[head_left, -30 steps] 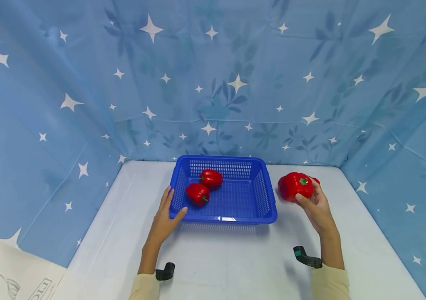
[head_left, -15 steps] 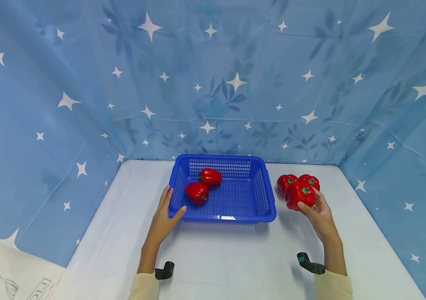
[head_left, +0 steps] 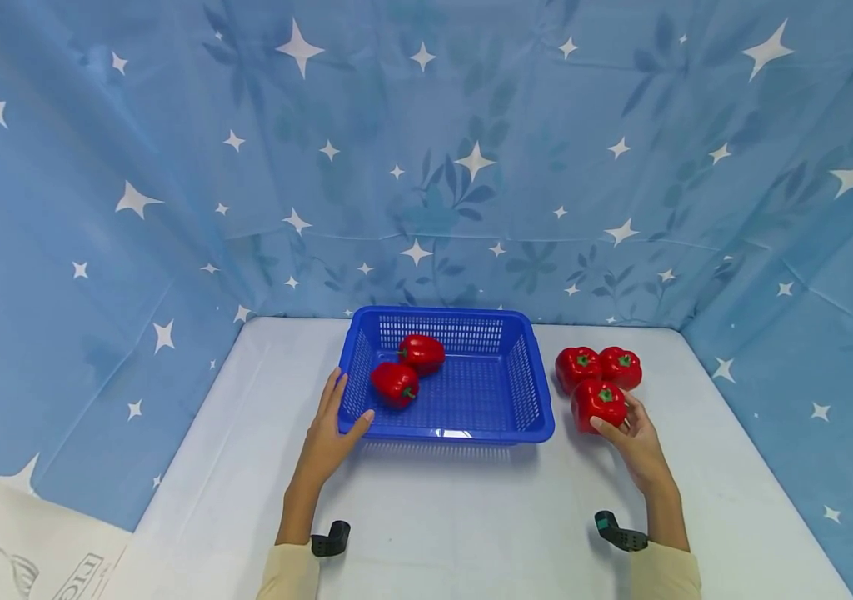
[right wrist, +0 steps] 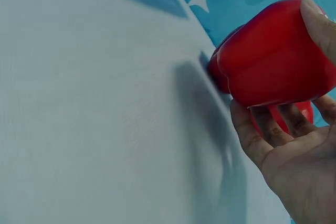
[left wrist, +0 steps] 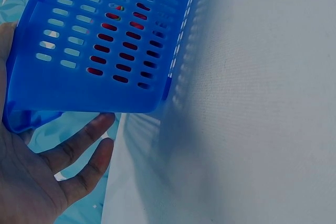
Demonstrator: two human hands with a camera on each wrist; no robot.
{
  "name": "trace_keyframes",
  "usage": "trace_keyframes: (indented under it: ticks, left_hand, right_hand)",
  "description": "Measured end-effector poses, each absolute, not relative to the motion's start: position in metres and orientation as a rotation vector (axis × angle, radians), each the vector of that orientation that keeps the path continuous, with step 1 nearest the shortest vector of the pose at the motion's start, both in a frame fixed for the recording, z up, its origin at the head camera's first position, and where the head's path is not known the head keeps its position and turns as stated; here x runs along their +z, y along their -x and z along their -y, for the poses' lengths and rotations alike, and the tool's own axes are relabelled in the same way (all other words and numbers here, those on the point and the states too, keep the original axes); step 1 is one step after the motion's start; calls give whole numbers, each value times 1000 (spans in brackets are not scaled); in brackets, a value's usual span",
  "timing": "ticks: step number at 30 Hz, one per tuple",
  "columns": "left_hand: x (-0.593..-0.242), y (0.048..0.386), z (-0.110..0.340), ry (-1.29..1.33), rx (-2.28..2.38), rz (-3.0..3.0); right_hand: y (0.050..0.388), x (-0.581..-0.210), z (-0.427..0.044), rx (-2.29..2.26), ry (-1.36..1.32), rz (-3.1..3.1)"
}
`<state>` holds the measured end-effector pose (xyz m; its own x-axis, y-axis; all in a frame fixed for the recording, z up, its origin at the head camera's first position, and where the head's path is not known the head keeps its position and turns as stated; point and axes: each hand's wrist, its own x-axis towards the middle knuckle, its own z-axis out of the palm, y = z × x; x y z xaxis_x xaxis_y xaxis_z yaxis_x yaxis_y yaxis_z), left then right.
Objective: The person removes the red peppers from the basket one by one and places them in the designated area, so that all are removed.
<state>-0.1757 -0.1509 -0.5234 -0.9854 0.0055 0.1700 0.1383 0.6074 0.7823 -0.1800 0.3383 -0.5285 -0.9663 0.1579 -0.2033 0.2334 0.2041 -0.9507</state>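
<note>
- Since the earlier head frames, the held red pepper (head_left: 599,406) has been brought closer to the wearer, so that the two loose red peppers behind it, left (head_left: 578,369) and right (head_left: 621,367), are now shown almost whole.
- The held pepper is gripped by the right grip (head_left: 635,446), with the thumb pressed to its near side and the fingers bent round its right side and underneath; its green stem is turned upward.
- Whether its base is touching the worktop (head_left: 456,517) cannot be told.
- A blue slotted basket (head_left: 447,436) is set on the worktop, to the left of the three peppers and apart from them.
- Two red peppers are contained in it, both lying on their sides in the left half: the nearer one (head_left: 395,384) and the farther one (head_left: 422,354), close together.
- Red is also seen through the slots of the basket wall in the left wrist view.
- The basket's near left corner is touched by the left grip (head_left: 326,440), its fingers spread along the left side and its thumb placed at the front rim.
</note>
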Motion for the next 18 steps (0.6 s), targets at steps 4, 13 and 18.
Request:
trace_keyframes:
  ticks: [4,13,18]
  left_hand:
    - [-523,175,151,116,-1329,2679]
    - [-523,176,151,118,-1331,2674]
    - [-524,176,150,122,-1326,2671]
  right_hand:
    - [182,-536,-341,-1910,-364,-2389]
    - [187,-547,-343,-1835,-353,-2460]
    - [190,-549,-342,-1844,-357,-2462]
